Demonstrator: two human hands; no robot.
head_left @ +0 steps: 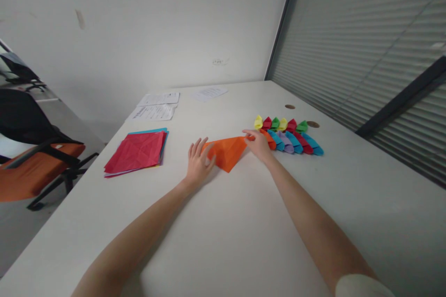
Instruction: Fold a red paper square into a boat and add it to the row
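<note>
A sheet of orange paper (228, 153), folded into a triangle, lies on the table with its point toward me. My left hand (199, 161) is at its left corner, fingers spread and thumb apart, touching the paper's edge. At the opposite corner, my right hand (258, 144) has thumb and forefinger closed in a pinch on the paper. Just beyond the right hand sit several folded paper pieces (288, 143) in orange, blue, purple and red. Behind those is a row of smaller yellow, red and green folded pieces (275, 124).
A stack of coloured paper sheets (135, 152), red on top, lies left on the white table (223, 236). Printed pages (156, 106) rest near the wall. Two round brown discs or holes (290, 106) are at the right. An orange-seated chair (38, 162) stands left.
</note>
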